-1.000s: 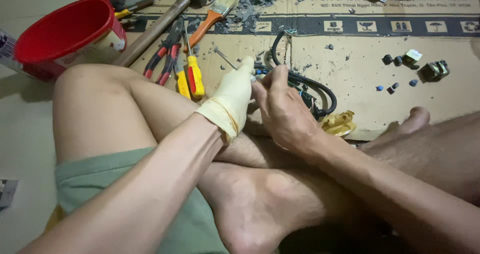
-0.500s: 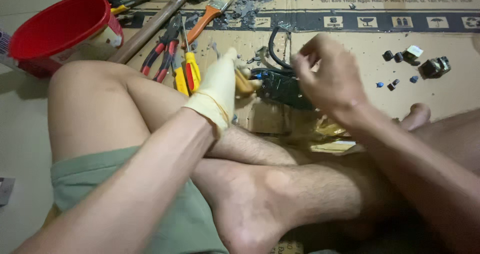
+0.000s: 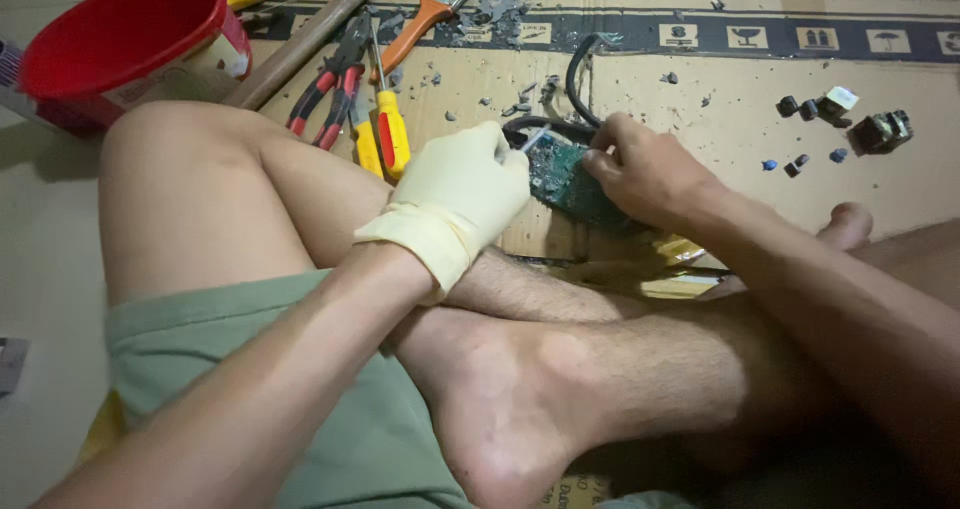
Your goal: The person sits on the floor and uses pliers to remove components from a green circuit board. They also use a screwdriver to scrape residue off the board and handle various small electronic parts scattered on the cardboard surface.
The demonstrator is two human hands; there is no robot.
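The person sits cross-legged on the floor with a flattened sheet of cardboard (image 3: 700, 109) spread in front of the knees. Both hands meet over a dark green circuit board (image 3: 562, 177) that lies near the cardboard's near edge, just beyond the crossed shins.

The left hand (image 3: 462, 191), in a pale latex glove, is curled over the board's left end, its fingers closed on a thin metal tool or wire whose tip shows just above the knuckles; what exactly it grips is too small to tell. The right hand (image 3: 648, 169) is bare and bears down on the board's right side, fingers bent and pinched at its upper edge, holding it steady. The board sits directly between the two hands, touching both, with its long axis running roughly from left to right and tilting down toward the right shin. Neither hand is clearly nearer: each covers one end.

A black cable (image 3: 580, 79) loops from the board toward the cardboard's far edge. To the left lie a yellow-handled screwdriver (image 3: 390, 134) and red-handled pliers (image 3: 330, 89), near the left knee. A red bucket (image 3: 125, 39) stands off the cardboard's far left corner. Small dark loose parts (image 3: 840, 119) are scattered toward the right edge.
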